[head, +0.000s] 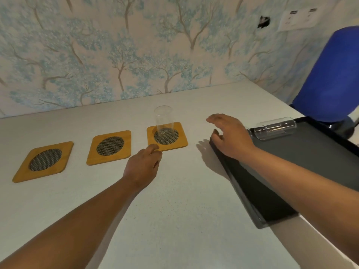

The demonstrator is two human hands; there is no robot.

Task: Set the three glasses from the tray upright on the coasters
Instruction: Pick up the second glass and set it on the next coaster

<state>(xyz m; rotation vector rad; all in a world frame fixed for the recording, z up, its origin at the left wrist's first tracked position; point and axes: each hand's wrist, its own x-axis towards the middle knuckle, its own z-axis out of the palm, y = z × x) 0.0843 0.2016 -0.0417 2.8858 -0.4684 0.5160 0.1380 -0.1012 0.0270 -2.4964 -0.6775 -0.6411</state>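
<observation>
Middle coaster (109,146) and left coaster (44,161) lie bare; upright glass (163,121) occupies the right.

Single head-worn wide-angle view, looked forward and down across the white table (174,220) toward the wallpapered wall (116,55). Both forearms entered from the bottom edge, close to lens; far edges curved.

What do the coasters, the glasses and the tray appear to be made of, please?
The coasters look like pale wood, perhaps bamboo, with a dark woven mesh round set in the middle. The upright glass is clear, probably glass, since the coaster shows through it. The tray looks like matte black plastic or coated metal.
</observation>
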